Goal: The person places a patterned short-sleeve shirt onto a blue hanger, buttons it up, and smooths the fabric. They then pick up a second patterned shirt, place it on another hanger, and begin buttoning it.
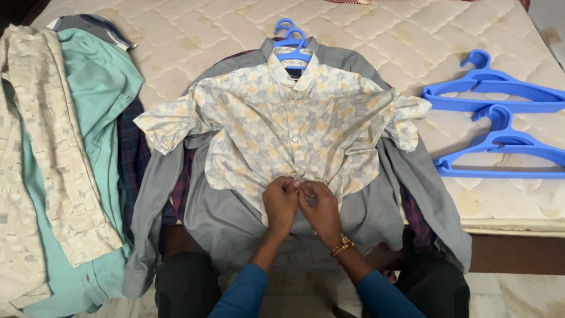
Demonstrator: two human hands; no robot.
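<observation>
Hands together at the lower placket of the floral shirt [294, 123]: left hand [281, 203] and right hand [318, 207] touch, fingertips pinched on the front edges near the hem. Looks like buttoning, near the bottom of the row; upper buttons appear done.

Shirt lies face up on the mattress [194, 35], centre, on a blue hanger [292, 47] whose hook shows above the collar. It sits on a grey shirt [235, 224], with a dark checked one partly showing under that.

Left side: green shirt [100, 88] and cream printed shirt [53, 147], laid flat. Right side: two spare hangers [500, 94], well apart from the hands.

Next move, by judgement: fine pinch work, one hand holding the buttonhole edge taut, the other pushing the button through. The button itself is hidden by the fingers, so can't tell if it's through.
</observation>
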